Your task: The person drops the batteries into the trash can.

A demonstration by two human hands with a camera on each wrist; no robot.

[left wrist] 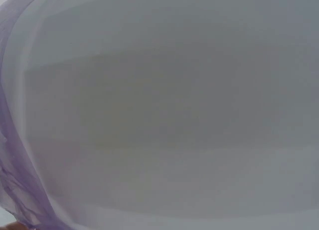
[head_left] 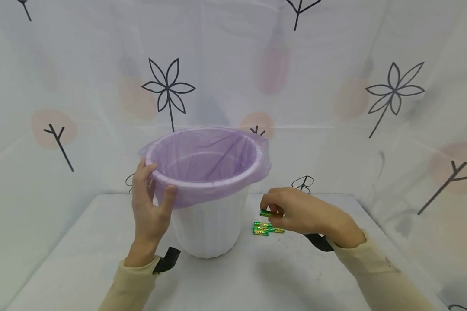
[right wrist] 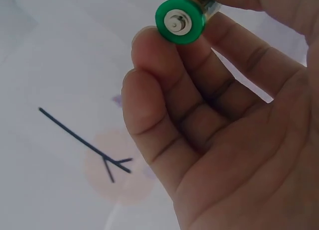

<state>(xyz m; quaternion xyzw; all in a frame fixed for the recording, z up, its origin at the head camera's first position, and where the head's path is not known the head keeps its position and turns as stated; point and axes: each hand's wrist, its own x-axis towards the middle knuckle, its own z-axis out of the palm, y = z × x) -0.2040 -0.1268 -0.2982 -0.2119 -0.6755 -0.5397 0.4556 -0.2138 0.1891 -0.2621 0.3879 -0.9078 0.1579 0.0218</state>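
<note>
A white trash bin stands on the table, lined with a purple bag folded over its rim. At the bin's left side my left hand grips the lined rim, thumb on the outside. My right hand pinches a green and gold battery just above the table, right of the bin. One metal end of that battery shows close up in the right wrist view. Below the hand lie several more batteries, side by side. The left wrist view is mostly filled by the bin's white wall.
The white tabletop extends around the bin and toward me. Behind it hangs a pale curtain printed with flowers and twigs, which also runs along both sides. Black straps sit on both wrists.
</note>
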